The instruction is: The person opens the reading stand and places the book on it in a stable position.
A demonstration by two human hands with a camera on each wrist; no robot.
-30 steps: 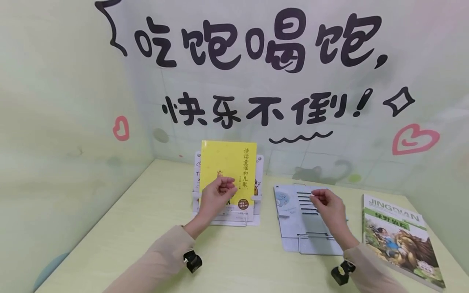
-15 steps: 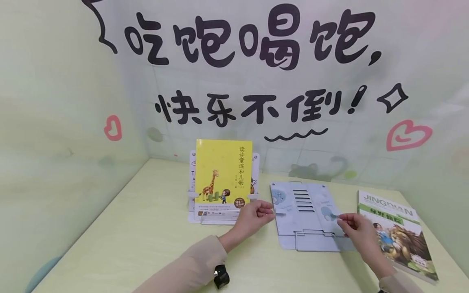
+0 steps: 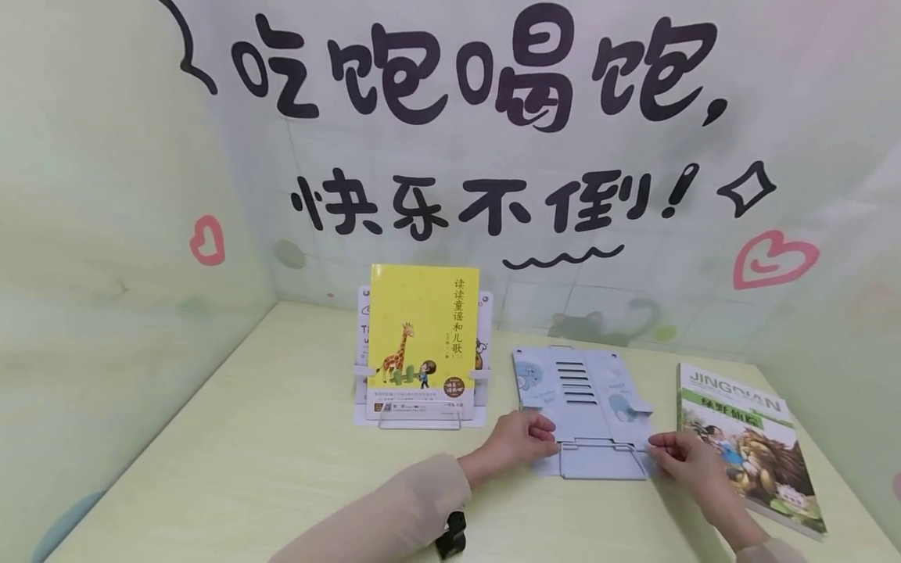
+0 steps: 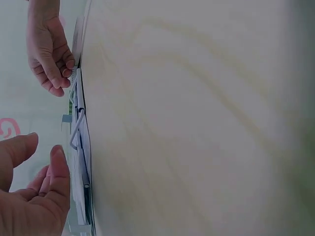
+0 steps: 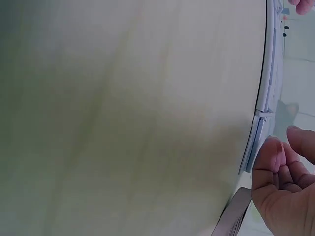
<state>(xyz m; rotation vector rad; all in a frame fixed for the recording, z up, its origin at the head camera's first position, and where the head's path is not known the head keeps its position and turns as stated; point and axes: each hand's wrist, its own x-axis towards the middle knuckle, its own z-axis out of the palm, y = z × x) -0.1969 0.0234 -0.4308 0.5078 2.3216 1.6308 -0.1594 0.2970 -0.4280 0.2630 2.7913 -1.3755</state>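
A folding book stand (image 3: 598, 407), pale blue with elephant prints and a slotted middle, lies nearly flat on the table. Its wire front rest (image 3: 604, 477) faces me, and small flaps stick up at both sides. At its lower left corner is my left hand (image 3: 517, 446); the left wrist view shows a gap between that thumb (image 4: 22, 147) and the fingers, with nothing between them. My right hand (image 3: 693, 465) is by the lower right corner, its loosely bent fingers (image 5: 268, 157) close to the stand's edge and the thumb apart from them.
Left of it, a yellow children's book (image 3: 425, 328) with a giraffe stands upright on a white book stand (image 3: 362, 391). On the right lies a thicker book (image 3: 753, 446) with a lion on its cover. A printed cloth backdrop (image 3: 422, 156) closes off the table's back and sides.
My left hand has moved right, from in front of the yellow book to the pale blue stand's lower left corner. My right hand has gone from over the stand to its lower right edge.
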